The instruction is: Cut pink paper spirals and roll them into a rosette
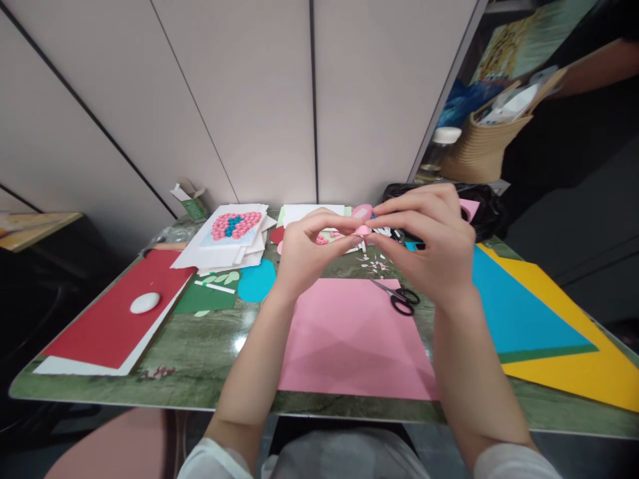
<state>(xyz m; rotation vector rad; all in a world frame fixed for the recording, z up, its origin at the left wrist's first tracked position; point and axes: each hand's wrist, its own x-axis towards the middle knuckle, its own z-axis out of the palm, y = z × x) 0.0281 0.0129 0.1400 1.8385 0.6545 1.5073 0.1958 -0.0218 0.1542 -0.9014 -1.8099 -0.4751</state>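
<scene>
With both hands, we hold a small pink paper piece [362, 230] above the tabletop [200, 359]; fingertips of the left hand [310, 251] and the right hand [439, 243] are pinched narrow at it. An oval pink piece [362, 212] appears just beyond; we cannot tell if they are joined. Below, black-handled metal scissors [403, 301] overlap the rectangular pink paper sheet [349, 339].

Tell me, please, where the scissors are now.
In the head view, the scissors lie right of centre, across the upper right corner of the pink sheet, below the right hand in the picture.
</scene>
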